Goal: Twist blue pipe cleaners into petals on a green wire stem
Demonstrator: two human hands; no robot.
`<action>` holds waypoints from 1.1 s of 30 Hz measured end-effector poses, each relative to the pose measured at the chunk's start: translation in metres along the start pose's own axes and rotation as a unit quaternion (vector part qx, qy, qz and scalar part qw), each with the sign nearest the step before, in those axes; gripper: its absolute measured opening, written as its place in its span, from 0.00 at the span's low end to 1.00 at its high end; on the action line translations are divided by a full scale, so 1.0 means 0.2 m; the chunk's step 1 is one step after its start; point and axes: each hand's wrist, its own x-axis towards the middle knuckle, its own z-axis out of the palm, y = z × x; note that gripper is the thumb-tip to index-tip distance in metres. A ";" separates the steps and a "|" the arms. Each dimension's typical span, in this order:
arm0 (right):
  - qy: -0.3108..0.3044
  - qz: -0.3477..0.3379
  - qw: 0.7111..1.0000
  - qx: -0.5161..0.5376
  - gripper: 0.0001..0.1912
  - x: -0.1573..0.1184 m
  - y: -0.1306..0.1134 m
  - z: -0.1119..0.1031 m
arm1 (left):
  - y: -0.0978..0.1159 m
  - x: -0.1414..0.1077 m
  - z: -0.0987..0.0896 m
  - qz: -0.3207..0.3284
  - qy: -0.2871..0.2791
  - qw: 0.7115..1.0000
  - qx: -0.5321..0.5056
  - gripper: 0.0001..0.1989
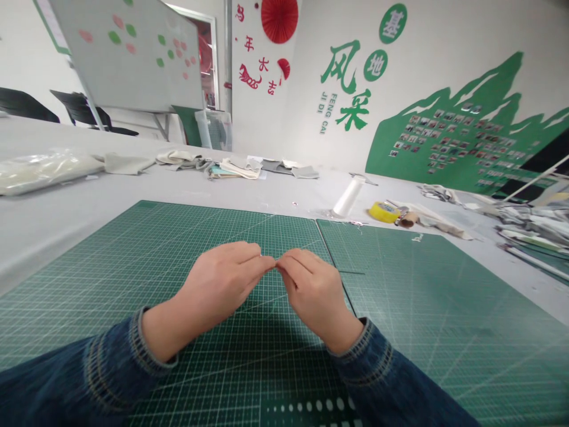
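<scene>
Fine pale thread point(268, 259), barely visible, is pinched between the closed fingertips of the left hand point(217, 290) and right hand point(315, 296), above a green cutting mat point(178, 249). Fabric scraps point(235, 168) lie along the grey surface point(89, 207), below a wall mural point(448, 142).

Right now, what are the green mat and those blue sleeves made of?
The green cutting mat looks like matte plastic or rubber, I can't tell which, with pale grid lines printed on it. The blue sleeves look like dark denim, a woven cotton-like cloth, with pale stitching around the cuffs.
</scene>
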 end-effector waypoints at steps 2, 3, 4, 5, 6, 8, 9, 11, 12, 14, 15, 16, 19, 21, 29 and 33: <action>-0.012 -0.018 1.000 0.017 0.10 0.00 0.00 0.00 | -0.03 0.02 -0.02 -0.035 -0.016 0.998 -0.053 0.11; -0.020 -0.021 0.999 0.038 0.10 0.00 0.00 -0.01 | -0.05 0.03 -0.02 -0.057 -0.029 0.993 -0.100 0.11; -0.029 -0.022 0.997 0.067 0.09 0.01 0.00 -0.01 | -0.07 0.04 -0.03 -0.083 -0.048 0.983 -0.154 0.10; -0.040 -0.019 0.994 0.104 0.09 0.01 0.00 -0.02 | -0.09 0.04 -0.03 -0.111 -0.075 0.968 -0.212 0.09; -0.049 -0.010 0.988 0.146 0.09 0.02 0.00 -0.02 | -0.11 0.05 -0.04 -0.140 -0.106 0.947 -0.270 0.08; -0.057 0.019 0.972 0.228 0.08 0.03 -0.01 -0.03 | -0.15 0.06 -0.04 -0.200 -0.155 0.892 -0.374 0.06; -0.057 0.038 0.962 0.263 0.07 0.04 -0.01 -0.04 | -0.16 0.06 -0.03 -0.228 -0.168 0.863 -0.418 0.06; -0.045 0.088 0.943 0.318 0.07 0.05 -0.01 -0.05 | -0.17 0.05 -0.01 -0.272 -0.170 0.811 -0.489 0.05; -0.037 0.117 0.931 0.344 0.07 0.05 -0.01 -0.05 | -0.17 0.05 0.00 -0.290 -0.163 0.789 -0.517 0.04; -0.021 0.184 0.895 0.405 0.06 0.06 -0.01 -0.04 | -0.16 0.03 0.03 -0.330 -0.143 0.742 -0.565 0.04; -0.013 0.219 0.871 0.439 0.05 0.06 -0.01 -0.04 | -0.15 0.03 0.05 -0.349 -0.131 0.716 -0.590 0.04; -0.008 0.251 0.844 0.473 0.05 0.05 -0.01 -0.03 | -0.14 0.02 0.07 -0.367 -0.118 0.688 -0.615 0.05; 0.020 0.316 0.777 0.543 0.03 0.05 -0.01 -0.01 | -0.09 0.01 0.11 -0.398 -0.075 0.604 -0.687 0.07; 0.042 0.340 0.745 0.572 0.03 0.05 -0.01 0.00 | -0.07 0.01 0.13 -0.403 -0.059 0.563 -0.719 0.08; 0.095 0.379 0.696 0.602 0.04 0.06 -0.01 0.00 | 0.03 0.01 0.13 -0.399 -0.024 0.617 -0.678 0.07; 0.098 0.385 0.712 0.579 0.04 0.06 -0.01 0.01 | 0.09 0.01 0.11 -0.345 0.008 0.733 -0.586 0.04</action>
